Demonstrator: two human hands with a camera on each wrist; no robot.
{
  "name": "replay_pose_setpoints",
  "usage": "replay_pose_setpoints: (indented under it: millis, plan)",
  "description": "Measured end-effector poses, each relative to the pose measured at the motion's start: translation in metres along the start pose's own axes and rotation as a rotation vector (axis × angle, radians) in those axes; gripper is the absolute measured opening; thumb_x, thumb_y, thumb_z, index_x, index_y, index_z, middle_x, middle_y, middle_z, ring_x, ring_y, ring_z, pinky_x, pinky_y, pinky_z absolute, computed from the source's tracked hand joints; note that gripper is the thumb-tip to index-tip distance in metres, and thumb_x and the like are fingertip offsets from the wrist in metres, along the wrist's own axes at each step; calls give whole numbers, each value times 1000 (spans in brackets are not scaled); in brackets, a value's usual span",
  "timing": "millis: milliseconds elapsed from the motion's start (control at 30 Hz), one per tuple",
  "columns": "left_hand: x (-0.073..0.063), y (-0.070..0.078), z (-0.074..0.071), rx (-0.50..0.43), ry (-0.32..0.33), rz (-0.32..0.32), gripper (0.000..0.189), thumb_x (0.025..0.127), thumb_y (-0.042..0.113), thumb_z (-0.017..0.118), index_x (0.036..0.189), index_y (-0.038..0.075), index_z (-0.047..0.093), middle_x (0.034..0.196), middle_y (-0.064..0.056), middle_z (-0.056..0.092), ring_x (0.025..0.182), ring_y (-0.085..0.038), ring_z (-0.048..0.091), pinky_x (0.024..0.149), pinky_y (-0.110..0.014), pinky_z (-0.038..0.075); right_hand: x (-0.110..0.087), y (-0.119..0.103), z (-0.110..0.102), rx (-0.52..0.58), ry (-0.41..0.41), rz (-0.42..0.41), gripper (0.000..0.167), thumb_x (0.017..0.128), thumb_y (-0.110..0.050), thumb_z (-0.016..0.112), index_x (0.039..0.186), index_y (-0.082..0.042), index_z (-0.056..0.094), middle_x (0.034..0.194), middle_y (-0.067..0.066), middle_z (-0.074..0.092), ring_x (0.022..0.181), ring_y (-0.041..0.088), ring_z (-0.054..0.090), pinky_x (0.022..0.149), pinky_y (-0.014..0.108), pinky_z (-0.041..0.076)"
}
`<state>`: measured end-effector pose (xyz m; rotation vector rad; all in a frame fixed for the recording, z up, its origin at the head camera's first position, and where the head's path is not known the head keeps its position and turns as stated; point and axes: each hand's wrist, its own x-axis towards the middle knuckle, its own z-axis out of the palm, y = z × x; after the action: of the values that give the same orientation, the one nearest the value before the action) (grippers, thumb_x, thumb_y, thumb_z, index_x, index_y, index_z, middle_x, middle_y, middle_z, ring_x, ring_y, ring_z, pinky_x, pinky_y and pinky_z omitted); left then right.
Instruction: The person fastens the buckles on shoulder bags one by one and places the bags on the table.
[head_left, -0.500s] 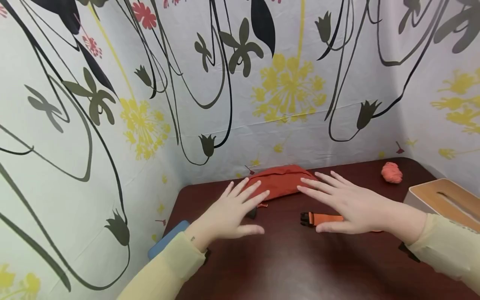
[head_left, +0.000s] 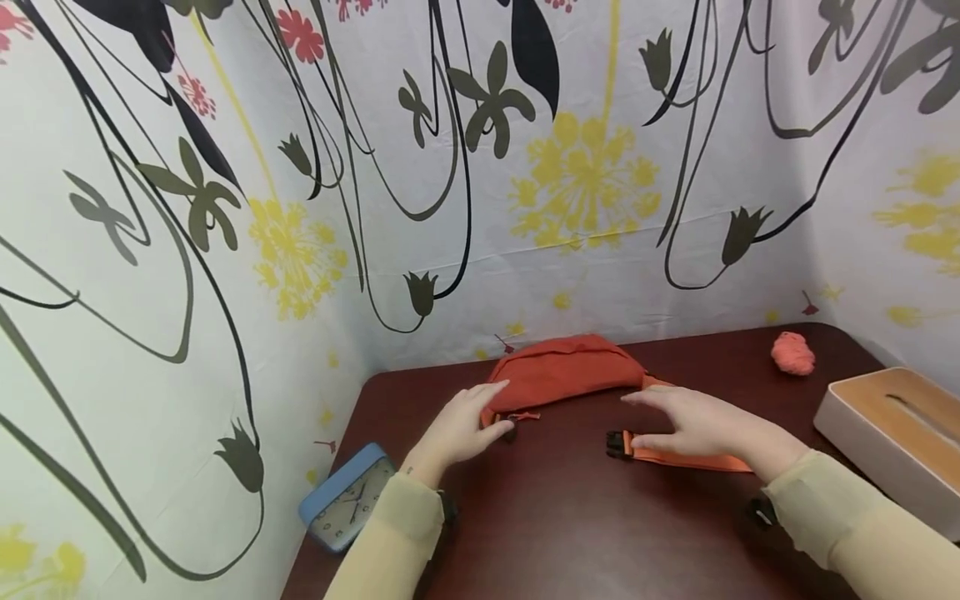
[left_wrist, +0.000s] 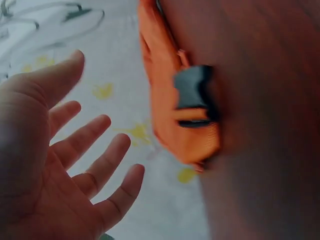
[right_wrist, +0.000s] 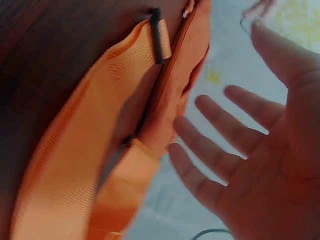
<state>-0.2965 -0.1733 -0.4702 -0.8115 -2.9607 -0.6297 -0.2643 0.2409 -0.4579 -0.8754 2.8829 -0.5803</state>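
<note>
An orange-red waist bag (head_left: 566, 371) lies at the back of the dark table. From its right end an orange strap (head_left: 693, 460) loops forward to a black buckle end (head_left: 618, 444). My left hand (head_left: 457, 429) hovers in front of the bag's left end, fingers spread and holding nothing; the left wrist view shows a black buckle (left_wrist: 194, 90) there. Above the strap is my right hand (head_left: 693, 421), also empty, its fingers loosely extended. In the right wrist view, the webbing (right_wrist: 75, 140) runs beside that hand's fingers.
A blue-framed clock (head_left: 348, 500) lies at the table's left edge. On the right stand a white box with a wooden lid (head_left: 892, 408) and, behind it, a ball of coral yarn (head_left: 792, 353). A patterned cloth wall (head_left: 480, 250) borders the table at the back and sides.
Both hands have turned from palms facing down to thumbs nearer the top, and have lowered slightly. The clock face at the left has come into sight. The bag has not moved.
</note>
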Motion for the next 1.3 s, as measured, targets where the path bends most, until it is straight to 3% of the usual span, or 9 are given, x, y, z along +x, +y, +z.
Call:
replay_pose_setpoints:
  millis: [133, 267, 333, 400, 567, 900, 1133, 1300]
  plan:
    - [2, -19, 15, -117, 10, -59, 63, 109, 42, 70, 166, 26, 50, 167, -7, 56, 153, -33, 54, 124, -60, 45, 3, 17, 16, 76, -37, 46, 79, 96, -64, 78, 153, -12, 63, 147, 11, 69, 126, 32, 70, 101, 57, 59]
    - [3, -32, 27, -224, 29, -105, 55, 110, 36, 70, 162, 26, 56, 154, -5, 65, 122, -24, 70, 105, -52, 58, 8, 30, 34, 161, -41, 73, 77, 95, -65, 79, 151, -14, 65, 143, 9, 69, 120, 25, 70, 97, 51, 59]
    - [4, -35, 33, -249, 30, -111, 52, 111, 34, 69, 160, 25, 57, 149, -2, 68, 107, -19, 69, 97, -46, 58, 10, 33, 41, 199, -37, 76, 73, 95, -63, 80, 148, -15, 67, 141, 7, 71, 122, 26, 71, 98, 50, 60]
    - [5, -38, 39, -254, 30, -106, 49, 112, 34, 67, 159, 25, 58, 151, 0, 67, 103, -16, 67, 92, -42, 57, 10, 35, 46, 219, -31, 77, 68, 96, -61, 80, 146, -16, 69, 140, 4, 73, 124, 27, 71, 99, 49, 61]
    - [4, -38, 47, -281, 52, -115, 45, 112, 31, 66, 156, 25, 61, 152, 0, 66, 102, -18, 65, 93, -43, 55, 8, 35, 53, 221, -10, 80, 60, 96, -56, 82, 141, -18, 71, 136, 0, 74, 124, 27, 71, 98, 47, 61]
    - [3, -44, 58, -256, 67, -115, 43, 111, 24, 69, 153, 28, 64, 149, 0, 68, 103, -17, 67, 91, -42, 56, 7, 34, 60, 142, -2, 124, 44, 96, -47, 85, 130, -22, 76, 132, 3, 74, 124, 32, 70, 101, 57, 57]
    - [4, -48, 61, -225, 64, -120, 40, 108, 22, 74, 147, 26, 69, 144, 1, 65, 90, -9, 60, 83, -31, 53, 8, 35, 61, 208, -15, 162, 42, 95, -41, 88, 129, -21, 75, 127, 0, 77, 117, 25, 71, 98, 54, 58]
    - [4, -48, 60, -222, 76, -126, 37, 107, 20, 75, 143, 25, 72, 141, -2, 65, 89, -10, 60, 81, -31, 52, 9, 33, 64, 252, 0, 166, 32, 101, -48, 78, 124, -25, 78, 118, -6, 78, 102, 15, 69, 89, 45, 57]
